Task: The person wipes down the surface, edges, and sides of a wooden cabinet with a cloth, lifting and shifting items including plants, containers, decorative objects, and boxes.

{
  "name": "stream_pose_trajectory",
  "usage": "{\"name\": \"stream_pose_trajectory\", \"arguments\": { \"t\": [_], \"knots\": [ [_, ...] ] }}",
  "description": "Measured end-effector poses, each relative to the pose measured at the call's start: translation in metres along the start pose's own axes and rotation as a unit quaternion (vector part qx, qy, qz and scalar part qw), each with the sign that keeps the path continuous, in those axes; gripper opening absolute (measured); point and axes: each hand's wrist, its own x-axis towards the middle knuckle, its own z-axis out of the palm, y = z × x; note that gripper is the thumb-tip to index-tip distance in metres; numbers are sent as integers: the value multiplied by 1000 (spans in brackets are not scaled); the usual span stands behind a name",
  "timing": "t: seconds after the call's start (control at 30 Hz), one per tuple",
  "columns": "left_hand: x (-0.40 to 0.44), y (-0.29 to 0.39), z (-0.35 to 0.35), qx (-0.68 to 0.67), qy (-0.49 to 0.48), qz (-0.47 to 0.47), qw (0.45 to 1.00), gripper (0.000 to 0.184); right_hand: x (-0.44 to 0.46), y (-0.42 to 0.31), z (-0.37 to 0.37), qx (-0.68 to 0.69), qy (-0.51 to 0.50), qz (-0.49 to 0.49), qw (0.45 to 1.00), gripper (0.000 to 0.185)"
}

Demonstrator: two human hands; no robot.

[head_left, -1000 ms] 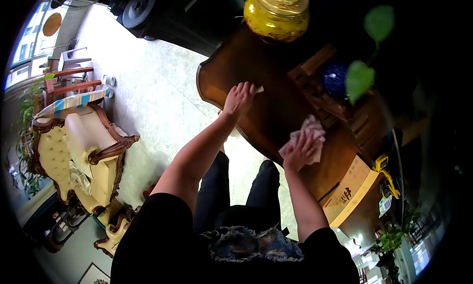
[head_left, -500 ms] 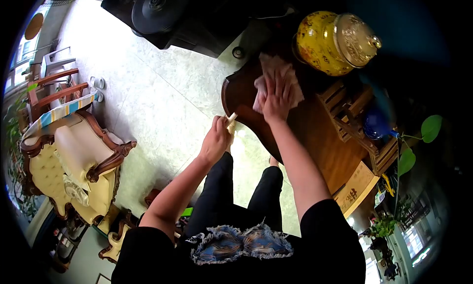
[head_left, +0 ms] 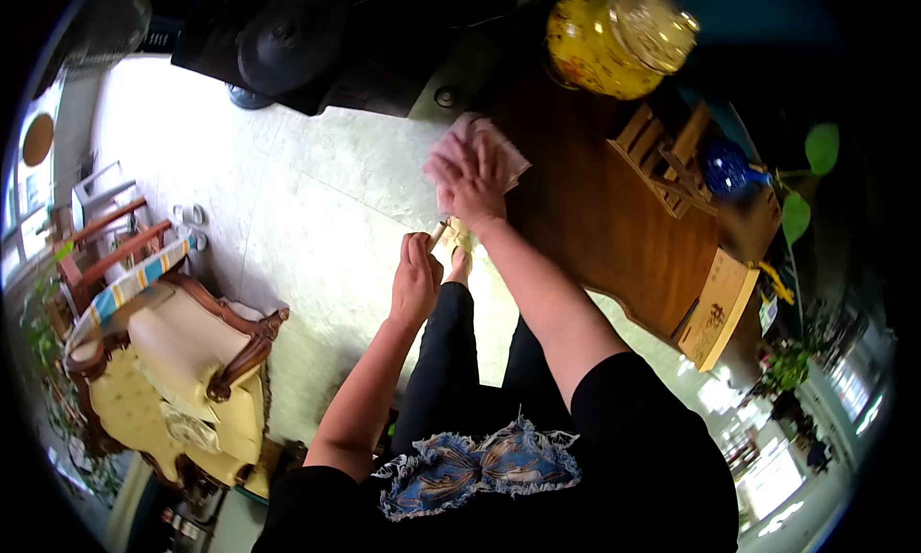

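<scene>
My right hand (head_left: 477, 184) is spread flat on a pink cloth (head_left: 508, 153), at the left end of the dark wooden table (head_left: 595, 217). The cloth covers that end's edge. Left of the table, over the floor, my left hand (head_left: 415, 280) is closed around a small pale stick-like object (head_left: 437, 234), whose tip sticks out past the fingers. What the object is cannot be made out.
A yellow lidded jar (head_left: 600, 45) stands at the table's back. Wooden slatted racks (head_left: 655, 160), a blue vase (head_left: 729, 167) with green leaves and a light wooden box (head_left: 718, 308) are on the right. A cream armchair (head_left: 173, 390) stands at left.
My right hand, with the cloth, has gone from the table's right part to its left end. My left hand has left the tabletop and come nearer my body. The view has shifted.
</scene>
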Motion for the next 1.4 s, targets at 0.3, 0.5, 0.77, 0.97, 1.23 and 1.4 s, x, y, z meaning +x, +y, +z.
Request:
{"name": "stream_pose_trajectory", "arguments": {
  "t": [0.3,0.5,0.77,0.97,1.23,1.4],
  "knots": [
    [12,16,24,30,-56,69,996,30,-103,43,-25,-30,108,-61,992,51],
    [54,36,89,78,-80,176,978,40,-221,149,-50,124,68,12,990,52],
    [157,120,199,25,-51,180,982,28,-307,231,-66,13,8,454,891,78],
    [198,175,261,93,11,217,972,15,-307,234,-65,25,36,444,895,83],
    [222,179,333,135,165,288,934,20,-305,233,-75,70,49,444,892,83],
    [218,169,342,237,164,291,912,27,-306,234,-77,81,40,445,891,84]
  ]
}}
